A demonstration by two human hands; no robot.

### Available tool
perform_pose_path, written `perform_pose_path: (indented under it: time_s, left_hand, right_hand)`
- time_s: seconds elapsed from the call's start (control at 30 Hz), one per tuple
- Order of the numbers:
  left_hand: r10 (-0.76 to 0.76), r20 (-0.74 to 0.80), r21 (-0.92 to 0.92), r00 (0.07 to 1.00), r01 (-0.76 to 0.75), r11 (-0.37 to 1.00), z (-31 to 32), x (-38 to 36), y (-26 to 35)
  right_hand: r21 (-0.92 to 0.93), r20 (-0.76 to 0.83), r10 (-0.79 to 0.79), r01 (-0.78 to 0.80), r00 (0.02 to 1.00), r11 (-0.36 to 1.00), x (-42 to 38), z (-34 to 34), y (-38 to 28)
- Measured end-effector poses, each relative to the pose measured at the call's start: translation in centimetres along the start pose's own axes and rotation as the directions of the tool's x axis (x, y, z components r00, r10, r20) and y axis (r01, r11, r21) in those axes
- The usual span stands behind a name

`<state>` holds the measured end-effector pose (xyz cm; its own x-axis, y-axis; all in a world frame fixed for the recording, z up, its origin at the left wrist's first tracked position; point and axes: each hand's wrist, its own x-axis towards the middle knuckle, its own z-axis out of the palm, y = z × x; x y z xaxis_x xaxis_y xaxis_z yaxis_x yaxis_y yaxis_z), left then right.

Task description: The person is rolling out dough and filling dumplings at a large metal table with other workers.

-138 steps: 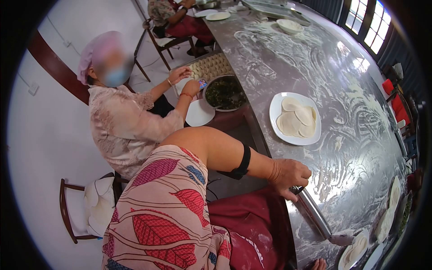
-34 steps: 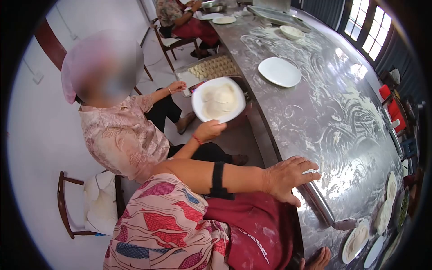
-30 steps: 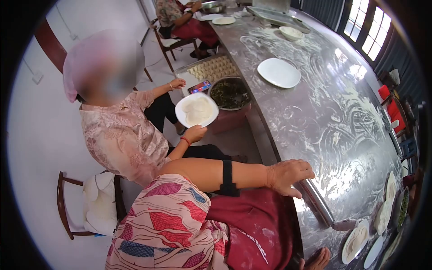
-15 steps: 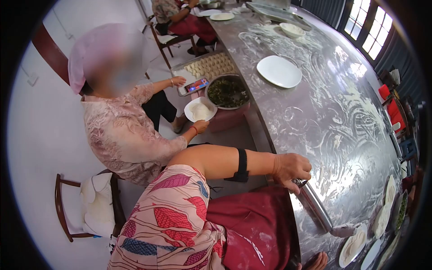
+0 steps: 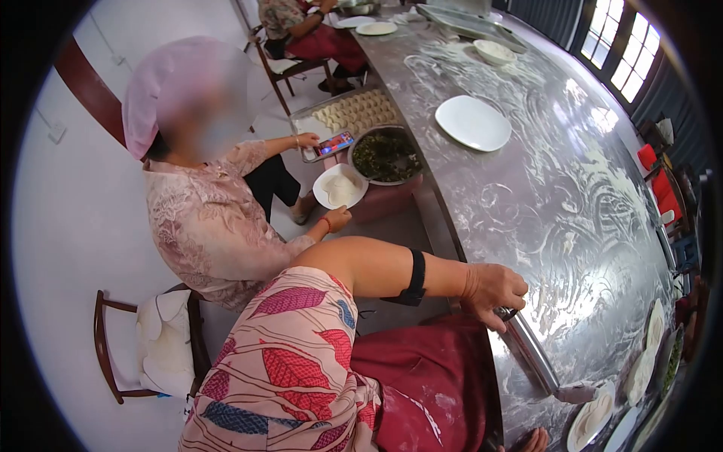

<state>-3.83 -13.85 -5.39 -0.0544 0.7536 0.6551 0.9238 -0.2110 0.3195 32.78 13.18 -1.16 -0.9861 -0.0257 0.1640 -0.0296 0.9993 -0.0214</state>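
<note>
My left hand (image 5: 493,294) is closed around the near end of a shiny metal rolling pin (image 5: 533,354) lying aslant on the floured steel table (image 5: 520,203). The pin's far handle (image 5: 576,393) is free, beside a plate of pale dough (image 5: 591,418). At the bottom edge, only the fingers of my right hand (image 5: 536,439) show, stretched out and apart from the pin; the rest is cut off. A dark red apron (image 5: 429,377) with white flour marks covers my front.
A seated person (image 5: 218,211) in a pink cap holds a white bowl (image 5: 339,187), one hand at a phone (image 5: 334,144). Nearby are a bowl of green filling (image 5: 385,154) and a tray of dumplings (image 5: 354,111). An oval white plate (image 5: 473,123) lies on the table.
The view has shifted slightly, so most things appear a little farther right. My right hand's fingers show slightly less at the bottom edge. My left hand keeps its grip on the rolling pin.
</note>
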Motion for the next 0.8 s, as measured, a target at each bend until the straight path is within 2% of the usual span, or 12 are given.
perform_pose_path:
  time_s: [0.4, 0.47, 0.5, 0.53, 0.57, 0.63, 0.67, 0.7, 0.73, 0.8]
  left_hand:
    - [-0.026, -0.002, 0.003, 1.000, 0.026, 1.000, -0.7, 0.2, 0.5]
    - [-0.018, -0.275, 0.018, 0.961, 0.024, 1.000, -1.5, 0.4, 1.4]
    - [-0.010, -0.411, 0.029, 0.912, 0.023, 0.999, -1.8, 0.4, 1.5]
    - [-0.154, -0.568, 0.047, 0.808, 0.219, 0.975, -2.3, -0.4, 0.6]
    - [-0.249, -0.709, 0.047, 0.660, 0.397, 0.917, -5.0, -1.5, -0.6]
    - [-0.400, -0.879, -0.133, 0.260, 0.673, 0.728, -10.3, -3.7, -3.0]
    - [-0.422, -0.903, -0.231, 0.074, 0.745, 0.625, -12.3, -6.5, -6.3]
    - [-0.359, -0.932, -0.157, 0.045, 0.844, 0.514, -13.8, -10.5, -10.0]
    - [-0.519, -0.844, -0.323, -0.137, 0.901, 0.288, -15.6, -13.5, -11.9]
    - [-0.635, -0.717, -0.330, -0.289, 0.942, -0.057, -18.8, -17.5, -13.6]
  right_hand:
    - [-0.032, 0.009, 0.013, -0.013, 1.000, 0.999, 0.0, 0.0, -0.1]
    - [-0.010, -0.002, 0.006, -0.006, 1.000, 1.000, 0.1, -0.1, -0.1]
    - [-0.012, -0.007, -0.001, 0.001, 1.000, 1.000, 0.3, -0.1, 0.1]
    - [-0.012, -0.008, -0.002, 0.002, 1.000, 1.000, 0.1, 0.0, 0.2]
    - [-0.006, -0.005, -0.002, 0.002, 1.000, 1.000, -0.2, 0.1, 0.1]
    - [0.000, 0.010, -0.010, 0.010, 1.000, 1.000, -0.1, 0.2, 0.0]
    - [-0.011, 0.013, -0.015, 0.015, 1.000, 1.000, 0.3, 0.3, 0.2]
    - [-0.019, 0.016, -0.024, 0.024, 1.000, 1.000, 0.6, 0.1, 0.1]
    - [-0.027, 0.020, -0.032, 0.032, 0.999, 0.999, 0.8, -0.1, -0.1]
    - [-0.038, 0.020, -0.035, 0.036, 0.999, 0.999, 1.3, 0.0, -0.4]
